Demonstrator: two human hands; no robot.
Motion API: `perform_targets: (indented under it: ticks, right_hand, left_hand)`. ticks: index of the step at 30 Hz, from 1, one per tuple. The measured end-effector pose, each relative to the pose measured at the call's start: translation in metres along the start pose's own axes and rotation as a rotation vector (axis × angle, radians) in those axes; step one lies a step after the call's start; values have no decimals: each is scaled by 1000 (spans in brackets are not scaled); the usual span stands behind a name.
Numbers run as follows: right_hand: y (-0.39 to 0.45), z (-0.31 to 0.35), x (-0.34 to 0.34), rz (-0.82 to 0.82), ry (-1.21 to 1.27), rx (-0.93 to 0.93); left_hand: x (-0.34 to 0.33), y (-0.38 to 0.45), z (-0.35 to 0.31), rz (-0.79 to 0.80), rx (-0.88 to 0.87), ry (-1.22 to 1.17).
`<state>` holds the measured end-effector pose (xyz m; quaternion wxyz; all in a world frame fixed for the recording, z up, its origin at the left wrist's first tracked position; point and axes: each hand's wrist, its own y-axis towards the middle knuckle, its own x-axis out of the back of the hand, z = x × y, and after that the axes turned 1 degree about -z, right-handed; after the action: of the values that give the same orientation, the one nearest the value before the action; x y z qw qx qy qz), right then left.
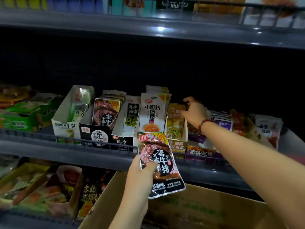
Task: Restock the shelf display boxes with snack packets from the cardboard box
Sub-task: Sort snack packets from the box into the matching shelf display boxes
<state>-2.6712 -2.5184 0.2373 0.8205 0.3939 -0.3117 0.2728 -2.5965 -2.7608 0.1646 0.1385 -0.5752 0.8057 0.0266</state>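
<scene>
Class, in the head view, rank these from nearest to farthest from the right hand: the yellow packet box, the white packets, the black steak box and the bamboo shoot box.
1. Yellow packet box: touching the right hand.
2. White packets: next to the left.
3. Black steak box: further left.
4. Bamboo shoot box: farthest left.

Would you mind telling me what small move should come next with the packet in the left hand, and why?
Probably carry the dark steak-print packet, held in the left hand, up and left into the black display box, whose upright packets bear the same print. The right hand is busy at the yellow box.

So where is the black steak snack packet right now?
The steak packet is in the left hand, low centre, before the shelf rail, above the cardboard box.
</scene>
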Motion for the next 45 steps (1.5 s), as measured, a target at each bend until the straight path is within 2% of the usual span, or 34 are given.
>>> perform_targets:
  ticks: [3,9,12,16,21,31,35,37,40,45]
  right_hand:
    - [-20,12,18,54,125,57]
    - [-79,41,47,617,278,57]
    - [-94,47,48,728,376,18]
    - [-93,59,42,634,531,-105]
    - [-80,86,36,576,584,-147]
    - [-53,143,-10,524,729,-179]
    - [-25,172,-35,351,860,-192]
    - [-9,185,-49,251,867,-202]
    - [7,199,-67,135,815,-217]
    - [12,207,-95,80,779,-175]
  left_hand:
    - [-1,0,2,19,36,-58]
    - [2,-5,-10,27,28,-194]
    - [8,-7,-17,86,-44,-92]
    - [23,-9,-29,102,-157,36]
    - [53,-8,-40,128,-128,82]
    - [106,49,-71,1,-366,295]
    - [125,89,-63,-239,-659,726]
    - [132,104,-53,-288,-777,993]
    - [142,126,-33,-302,-844,1301]
    - [148,137,-20,-309,-894,1480]
